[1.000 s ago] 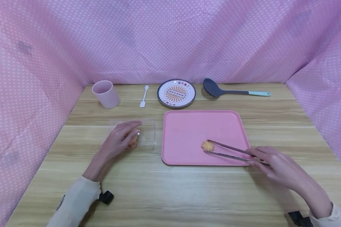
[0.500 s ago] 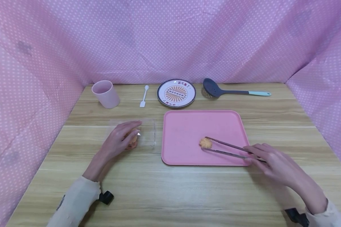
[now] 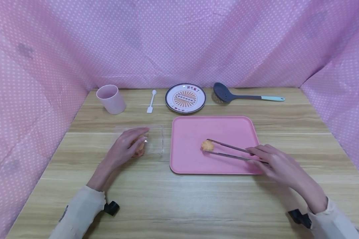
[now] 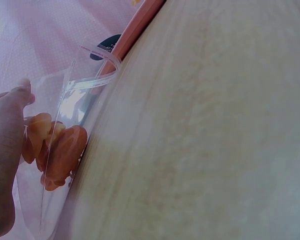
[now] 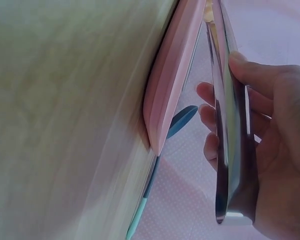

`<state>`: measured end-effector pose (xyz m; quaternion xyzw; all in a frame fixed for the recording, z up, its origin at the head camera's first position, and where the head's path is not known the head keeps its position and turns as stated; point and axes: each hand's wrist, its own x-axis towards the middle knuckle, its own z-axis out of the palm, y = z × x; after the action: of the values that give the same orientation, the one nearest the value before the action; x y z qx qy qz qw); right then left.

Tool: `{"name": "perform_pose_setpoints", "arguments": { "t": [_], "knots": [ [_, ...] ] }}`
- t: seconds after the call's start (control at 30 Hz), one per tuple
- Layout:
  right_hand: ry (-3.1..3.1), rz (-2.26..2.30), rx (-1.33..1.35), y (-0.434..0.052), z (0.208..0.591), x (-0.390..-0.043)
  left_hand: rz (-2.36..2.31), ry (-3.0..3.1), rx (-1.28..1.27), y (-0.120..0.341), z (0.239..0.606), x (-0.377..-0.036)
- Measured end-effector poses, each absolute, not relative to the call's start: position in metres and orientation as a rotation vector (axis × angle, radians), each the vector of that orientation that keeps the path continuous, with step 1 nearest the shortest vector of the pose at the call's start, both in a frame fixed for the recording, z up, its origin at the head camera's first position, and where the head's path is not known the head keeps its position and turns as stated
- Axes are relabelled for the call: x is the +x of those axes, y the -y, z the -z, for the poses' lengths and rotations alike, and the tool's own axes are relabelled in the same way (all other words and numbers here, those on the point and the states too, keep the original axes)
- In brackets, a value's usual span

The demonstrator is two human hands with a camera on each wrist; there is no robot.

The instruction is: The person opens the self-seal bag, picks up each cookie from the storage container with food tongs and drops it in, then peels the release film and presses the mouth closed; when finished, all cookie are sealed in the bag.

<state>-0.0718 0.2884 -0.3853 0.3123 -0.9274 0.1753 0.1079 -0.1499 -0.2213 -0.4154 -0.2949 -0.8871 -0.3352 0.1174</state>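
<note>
My right hand [image 3: 279,164] grips metal tongs [image 3: 228,146], its thumb on one arm and fingers on the other in the right wrist view. A golden, ruffled cookie [image 3: 207,146] is between the tong tips, over the middle of the pink tray [image 3: 191,129]. To the left, my left hand [image 3: 127,144] pinches the upper film of a clear plastic bag [image 3: 155,139]. Several orange-brown cookies [image 4: 65,150] lie inside, partly covered by the hand in the head view. The bag's mouth gapes towards the tray in the left wrist view.
Along the back stand a pink cup [image 3: 112,101], a small white spatula-ended spoon [image 3: 151,102], a patterned plate [image 3: 185,98] and a dark skimmer [image 3: 225,93] with a mint handle. Pink dotted cloth [image 3: 179,43] encloses the wooden table [image 3: 179,205] at back and sides.
The right hand, tongs and cookie have moved left and slightly back across the tray. The left hand and the bag stay where they were.
</note>
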Motion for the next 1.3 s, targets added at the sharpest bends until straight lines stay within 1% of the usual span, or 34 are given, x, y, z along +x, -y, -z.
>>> {"name": "perform_pose_setpoints", "arguments": {
  "t": [0.53, 1.3],
  "knots": [
    [2.759, -0.597, 0.937, -0.257, 0.384, -0.096, 0.965, 2.583, -0.875, 0.222, 0.417, -0.15],
    [2.718, -0.652, 1.057, -0.216, 0.386, -0.125, 0.974, 2.615, -0.864, 0.22, 0.415, -0.151]
  ]
}}
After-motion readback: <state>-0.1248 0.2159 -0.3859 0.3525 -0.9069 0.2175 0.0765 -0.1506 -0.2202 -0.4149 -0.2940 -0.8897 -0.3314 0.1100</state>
